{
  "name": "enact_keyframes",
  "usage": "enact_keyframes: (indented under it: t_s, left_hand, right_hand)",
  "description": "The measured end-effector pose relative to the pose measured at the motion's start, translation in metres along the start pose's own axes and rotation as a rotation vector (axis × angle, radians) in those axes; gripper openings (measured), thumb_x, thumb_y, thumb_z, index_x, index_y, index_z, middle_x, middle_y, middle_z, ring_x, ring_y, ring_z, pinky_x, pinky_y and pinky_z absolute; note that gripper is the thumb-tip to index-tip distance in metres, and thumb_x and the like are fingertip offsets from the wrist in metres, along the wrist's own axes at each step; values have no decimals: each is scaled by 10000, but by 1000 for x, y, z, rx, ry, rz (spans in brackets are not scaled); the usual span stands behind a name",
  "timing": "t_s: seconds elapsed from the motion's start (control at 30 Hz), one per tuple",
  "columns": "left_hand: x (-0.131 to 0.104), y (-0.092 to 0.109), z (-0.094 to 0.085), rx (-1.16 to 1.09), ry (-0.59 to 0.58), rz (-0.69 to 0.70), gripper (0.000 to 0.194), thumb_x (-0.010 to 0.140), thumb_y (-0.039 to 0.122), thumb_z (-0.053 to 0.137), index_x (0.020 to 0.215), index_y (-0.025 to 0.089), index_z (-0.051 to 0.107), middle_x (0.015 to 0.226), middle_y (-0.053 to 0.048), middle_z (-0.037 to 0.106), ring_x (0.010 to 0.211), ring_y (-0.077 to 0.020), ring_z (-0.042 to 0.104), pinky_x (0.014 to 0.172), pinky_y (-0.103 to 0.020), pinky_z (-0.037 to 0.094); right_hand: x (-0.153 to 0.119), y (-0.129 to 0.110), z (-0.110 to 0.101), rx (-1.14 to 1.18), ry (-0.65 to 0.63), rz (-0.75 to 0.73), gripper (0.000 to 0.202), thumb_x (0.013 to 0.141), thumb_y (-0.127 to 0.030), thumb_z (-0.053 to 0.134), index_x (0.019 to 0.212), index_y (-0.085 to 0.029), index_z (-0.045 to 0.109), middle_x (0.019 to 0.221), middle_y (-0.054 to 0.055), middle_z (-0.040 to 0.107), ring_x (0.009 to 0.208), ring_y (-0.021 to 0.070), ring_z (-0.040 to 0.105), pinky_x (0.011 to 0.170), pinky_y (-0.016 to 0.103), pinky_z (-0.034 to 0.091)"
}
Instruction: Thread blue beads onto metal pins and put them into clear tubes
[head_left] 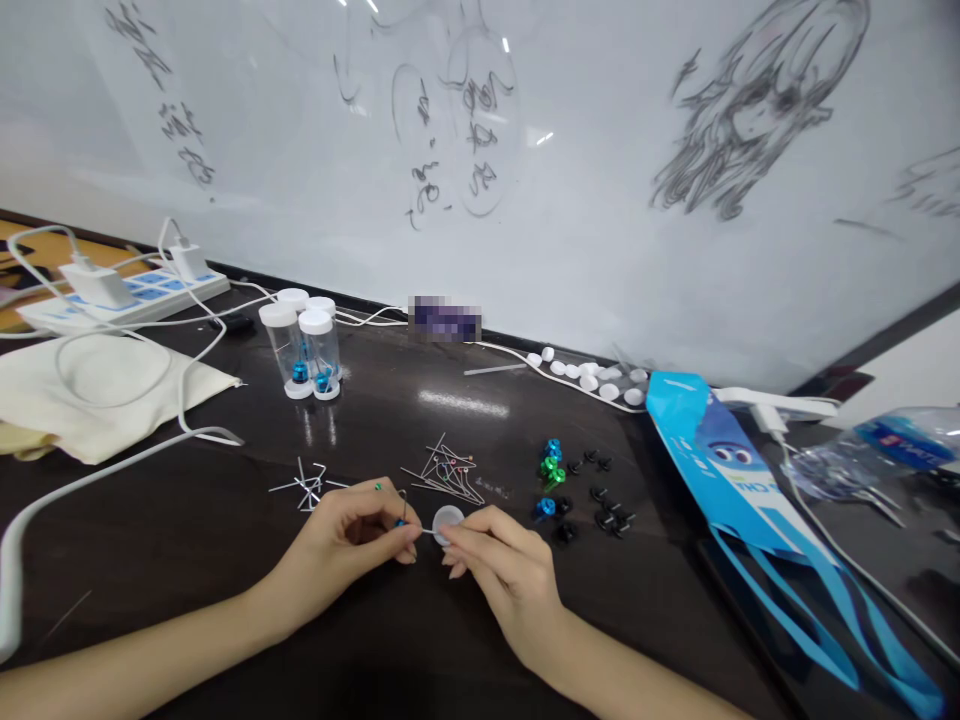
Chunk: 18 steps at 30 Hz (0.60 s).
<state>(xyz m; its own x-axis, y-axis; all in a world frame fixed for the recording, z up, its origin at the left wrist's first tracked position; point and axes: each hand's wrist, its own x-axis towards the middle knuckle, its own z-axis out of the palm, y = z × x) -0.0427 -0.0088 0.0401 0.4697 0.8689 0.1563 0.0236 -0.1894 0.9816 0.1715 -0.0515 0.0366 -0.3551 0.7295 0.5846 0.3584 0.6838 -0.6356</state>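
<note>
My left hand (pixel 341 540) pinches a small blue metal part (pixel 400 522) with a bent thin wire (pixel 406 496) rising from it. My right hand (pixel 506 560) grips a round translucent white cap (pixel 448 518), its open-looking face towards me. A thin pale rod (pixel 427 531) spans the short gap between the left fingertips and the cap; which hand bears it I cannot tell. Just beyond the hands lies a pile of thin wire pins (pixel 450 475). Silver hex keys (pixel 309 487) are scattered by my left hand. Blue parts (pixel 545 510), green parts (pixel 553 470) and black parts (pixel 613 517) lie to the right.
Capped clear tubes (pixel 321 345) holding blue parts stand at the back left. A power strip (pixel 127 300), white cables and a cream cloth bag (pixel 105 390) are at left. White caps (pixel 589 382), a blue lanyard card (pixel 720 450) and a plastic bottle (pixel 862 455) lie right. A whiteboard (pixel 585 260) rises behind.
</note>
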Motion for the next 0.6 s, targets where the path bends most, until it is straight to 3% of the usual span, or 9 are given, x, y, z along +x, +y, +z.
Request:
enact_keyframes:
  t_s: [0.3, 0.47, 0.6]
  left_hand:
    - [-2, 1, 1, 41, -41, 0, 156, 854, 272, 647, 758, 176, 722, 776, -30, 619, 655, -149, 630, 605, -253, 511]
    - [2, 0, -1, 32, -36, -15, 178, 862, 273, 639, 735, 177, 719, 730, -38, 659, 678, -162, 622, 638, -266, 510]
    - [3, -2, 0, 19, -34, -22, 193, 859, 266, 643, 697, 181, 707, 682, -30, 675, 686, -164, 635, 661, -265, 502]
  right_hand:
    - [2, -3, 2, 20, 5, 83, 220, 969, -116, 492, 1106, -189, 648, 732, 0, 625, 488, 92, 625, 527, 228, 549]
    - [4, -5, 1, -180, -46, 29, 157, 956, -173, 536, 1031, -180, 674, 826, 48, 650, 675, 149, 636, 614, 271, 545]
    - [6, -6, 1, -359, 11, -61, 160, 926, -116, 563, 1000, -179, 690, 888, 74, 649, 733, 165, 622, 630, 283, 518]
